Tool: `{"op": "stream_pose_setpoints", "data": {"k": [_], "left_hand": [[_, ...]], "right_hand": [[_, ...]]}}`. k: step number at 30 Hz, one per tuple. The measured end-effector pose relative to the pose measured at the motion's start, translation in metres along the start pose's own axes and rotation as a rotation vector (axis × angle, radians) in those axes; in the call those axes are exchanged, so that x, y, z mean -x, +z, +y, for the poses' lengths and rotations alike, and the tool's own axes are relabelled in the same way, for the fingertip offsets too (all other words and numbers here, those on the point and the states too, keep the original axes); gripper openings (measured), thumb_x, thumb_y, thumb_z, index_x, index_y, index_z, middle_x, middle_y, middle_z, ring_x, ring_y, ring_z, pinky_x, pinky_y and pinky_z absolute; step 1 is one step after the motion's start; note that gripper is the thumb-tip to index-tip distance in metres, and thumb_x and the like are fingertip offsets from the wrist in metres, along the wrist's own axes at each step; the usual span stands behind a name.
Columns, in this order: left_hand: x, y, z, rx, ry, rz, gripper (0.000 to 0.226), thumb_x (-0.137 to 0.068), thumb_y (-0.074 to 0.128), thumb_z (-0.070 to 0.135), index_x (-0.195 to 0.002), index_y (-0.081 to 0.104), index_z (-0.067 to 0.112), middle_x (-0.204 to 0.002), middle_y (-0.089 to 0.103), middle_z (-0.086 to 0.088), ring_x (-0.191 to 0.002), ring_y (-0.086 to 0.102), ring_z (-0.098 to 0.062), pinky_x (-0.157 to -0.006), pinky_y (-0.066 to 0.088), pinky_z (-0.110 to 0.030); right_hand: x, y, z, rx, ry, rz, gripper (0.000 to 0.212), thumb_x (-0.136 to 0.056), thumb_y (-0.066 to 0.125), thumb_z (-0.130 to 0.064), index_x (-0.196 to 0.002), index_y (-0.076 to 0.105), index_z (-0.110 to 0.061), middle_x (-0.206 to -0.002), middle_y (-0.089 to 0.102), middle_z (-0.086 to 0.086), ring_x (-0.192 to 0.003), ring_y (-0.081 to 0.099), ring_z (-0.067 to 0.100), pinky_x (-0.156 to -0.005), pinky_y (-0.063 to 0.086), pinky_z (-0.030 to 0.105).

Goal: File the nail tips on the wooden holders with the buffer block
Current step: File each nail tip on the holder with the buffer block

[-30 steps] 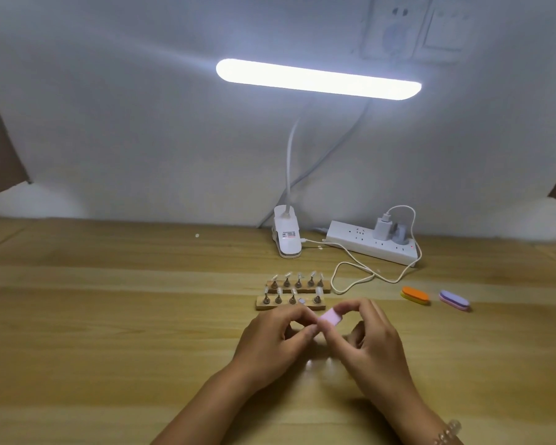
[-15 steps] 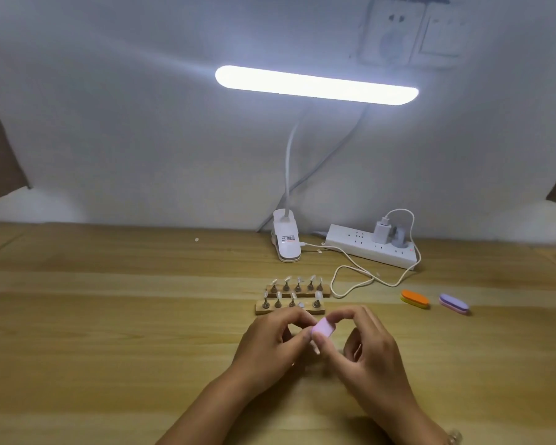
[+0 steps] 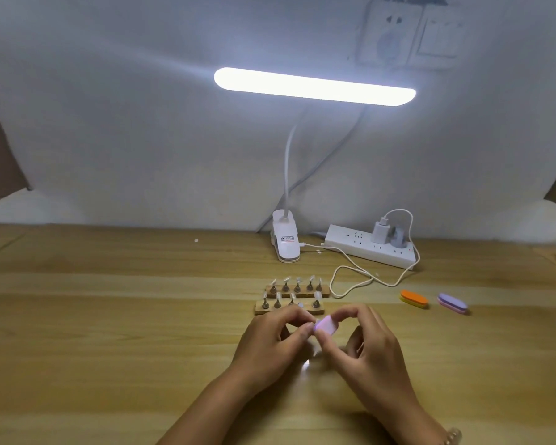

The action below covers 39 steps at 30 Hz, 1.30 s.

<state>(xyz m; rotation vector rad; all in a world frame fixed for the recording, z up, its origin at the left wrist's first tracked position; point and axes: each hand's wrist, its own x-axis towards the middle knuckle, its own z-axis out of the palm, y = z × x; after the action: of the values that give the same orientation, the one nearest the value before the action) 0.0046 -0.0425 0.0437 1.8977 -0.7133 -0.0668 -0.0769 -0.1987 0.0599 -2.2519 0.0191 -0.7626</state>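
Two wooden holders lie side by side on the table, the far one (image 3: pixel 297 290) and the near one (image 3: pixel 288 307), each carrying several small nail tips on metal stands. Just in front of them my right hand (image 3: pixel 366 345) pinches a small pink buffer block (image 3: pixel 326 326) between thumb and fingers. My left hand (image 3: pixel 270 340) meets it from the left, thumb and forefinger pinched together at the block's left end; whatever they hold there is too small to make out.
A clip desk lamp (image 3: pixel 286 245) and a white power strip (image 3: pixel 369 248) with a looping cable stand behind the holders. An orange buffer block (image 3: pixel 413 298) and a purple one (image 3: pixel 452 303) lie to the right. Bare wood extends to the left.
The view has tilted slightly. Both hands stay together in front of the holders, and the pink block has shifted a little between the fingers.
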Motion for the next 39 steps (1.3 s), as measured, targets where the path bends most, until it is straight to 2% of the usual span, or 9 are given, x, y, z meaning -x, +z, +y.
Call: {"op": "stream_pose_setpoints", "data": {"k": [14, 18, 21, 23, 27, 31, 33, 36, 39], "left_hand": [[0.001, -0.001, 0.000, 0.032, -0.015, 0.015, 0.011, -0.094, 0.064, 0.025, -0.091, 0.068, 0.034, -0.090, 0.070, 0.015, -0.054, 0.054, -0.011, -0.052, 0.044, -0.031], [0.002, -0.001, 0.001, 0.035, -0.005, 0.016, 0.013, -0.093, 0.063, 0.023, -0.091, 0.066, 0.035, -0.086, 0.069, 0.021, -0.052, 0.051, -0.011, -0.053, 0.043, -0.028], [0.002, 0.000, 0.000, 0.002, 0.007, 0.018, 0.010, -0.089, 0.062, 0.029, -0.093, 0.066, 0.037, -0.082, 0.068, 0.024, -0.053, 0.051, -0.008, -0.058, 0.045, -0.030], [0.002, 0.001, 0.000, -0.039, 0.042, 0.025, 0.009, -0.088, 0.063, 0.030, -0.093, 0.066, 0.037, -0.072, 0.063, 0.029, -0.050, 0.047, -0.004, -0.056, 0.040, -0.026], [0.003, 0.001, 0.002, -0.112, 0.100, 0.021, 0.008, -0.089, 0.063, 0.034, -0.095, 0.066, 0.038, -0.093, 0.068, 0.028, -0.052, 0.050, -0.004, -0.057, 0.039, -0.024], [0.006, 0.002, 0.006, -0.224, 0.153, 0.037, 0.014, -0.087, 0.061, 0.044, -0.101, 0.060, 0.039, -0.097, 0.066, 0.033, -0.061, 0.058, -0.002, -0.057, 0.038, -0.021], [0.007, 0.004, 0.007, -0.289, 0.180, 0.100, 0.018, -0.087, 0.064, 0.043, -0.104, 0.058, 0.038, -0.099, 0.066, 0.027, -0.072, 0.062, 0.000, -0.061, 0.045, -0.018], [0.002, -0.001, 0.005, -0.395, 0.173, 0.395, 0.025, -0.082, 0.073, 0.033, -0.100, 0.056, 0.032, -0.093, 0.058, 0.015, -0.081, 0.056, -0.004, -0.072, 0.047, -0.024], [-0.005, -0.020, -0.004, -0.448, -0.086, 0.538, 0.037, -0.077, 0.076, 0.042, -0.103, 0.052, 0.032, -0.102, 0.057, 0.014, -0.097, 0.055, -0.013, -0.084, 0.044, -0.033]], "right_hand": [[0.003, 0.000, -0.001, 0.128, 0.043, -0.042, 0.025, -0.072, 0.066, -0.050, -0.085, 0.053, -0.033, -0.084, 0.056, -0.014, -0.059, 0.058, 0.006, -0.054, 0.049, 0.031], [-0.002, -0.005, 0.011, 0.321, 0.135, 0.006, 0.022, -0.076, 0.069, -0.030, -0.089, 0.051, -0.032, -0.091, 0.052, -0.011, -0.080, 0.055, 0.008, -0.069, 0.046, 0.034], [-0.003, -0.004, 0.016, 0.421, 0.189, -0.061, 0.023, -0.078, 0.069, -0.032, -0.097, 0.057, -0.031, -0.099, 0.050, -0.011, -0.098, 0.051, 0.016, -0.080, 0.038, 0.035], [-0.002, -0.003, 0.013, 0.360, 0.107, -0.025, 0.024, -0.079, 0.069, -0.040, -0.100, 0.061, -0.032, -0.099, 0.052, -0.011, -0.095, 0.051, 0.013, -0.079, 0.038, 0.035], [0.002, -0.001, 0.004, 0.329, -0.128, -0.040, 0.029, -0.080, 0.056, -0.052, -0.099, 0.068, -0.033, -0.099, 0.057, -0.014, -0.091, 0.053, 0.007, -0.079, 0.037, 0.032], [0.001, 0.001, 0.007, 0.285, -0.147, 0.015, 0.025, -0.082, 0.054, -0.048, -0.092, 0.070, -0.032, -0.097, 0.059, -0.013, -0.090, 0.056, 0.010, -0.080, 0.039, 0.035], [0.000, 0.000, 0.008, 0.282, -0.148, 0.047, 0.023, -0.081, 0.056, -0.048, -0.090, 0.069, -0.032, -0.097, 0.058, -0.013, -0.088, 0.055, 0.008, -0.079, 0.038, 0.035], [-0.001, -0.001, 0.011, 0.280, -0.132, 0.084, 0.016, -0.080, 0.062, -0.045, -0.090, 0.068, -0.033, -0.098, 0.055, -0.015, -0.089, 0.053, 0.007, -0.079, 0.035, 0.034], [-0.003, -0.003, 0.014, 0.290, -0.088, 0.127, 0.013, -0.078, 0.073, -0.036, -0.090, 0.069, -0.032, -0.100, 0.055, -0.014, -0.091, 0.054, 0.010, -0.079, 0.039, 0.037]]}}
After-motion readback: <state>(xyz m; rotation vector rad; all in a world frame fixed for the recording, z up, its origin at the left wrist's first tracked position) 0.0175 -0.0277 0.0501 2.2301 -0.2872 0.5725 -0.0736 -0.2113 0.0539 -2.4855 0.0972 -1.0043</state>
